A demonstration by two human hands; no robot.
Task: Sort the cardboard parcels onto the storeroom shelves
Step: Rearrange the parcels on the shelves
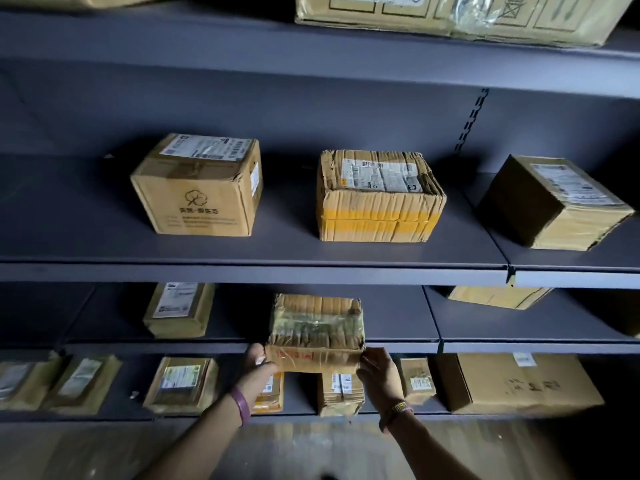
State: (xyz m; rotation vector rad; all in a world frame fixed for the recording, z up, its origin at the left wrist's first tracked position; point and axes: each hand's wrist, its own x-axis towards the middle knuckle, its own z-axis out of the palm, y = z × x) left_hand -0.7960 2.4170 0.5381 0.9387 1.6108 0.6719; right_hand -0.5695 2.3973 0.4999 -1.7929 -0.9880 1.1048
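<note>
A taped, crumpled cardboard parcel (pixel 317 332) rests on the front of the second dark shelf (pixel 485 346) from the bottom, with its front end overhanging the edge. My left hand (pixel 258 365) grips its front left corner. My right hand (pixel 377 374) holds its front right corner. Both arms reach up from below; a purple band is on the left wrist, a beaded one on the right.
On the shelf above stand a printed box (pixel 199 187), a yellow-taped box (pixel 379 197) and a dark box (pixel 554 202). A flat parcel (pixel 180 310) lies left of the held one. The bottom shelf carries several parcels and a large box (pixel 516 382). A long carton (pixel 460 17) sits on top.
</note>
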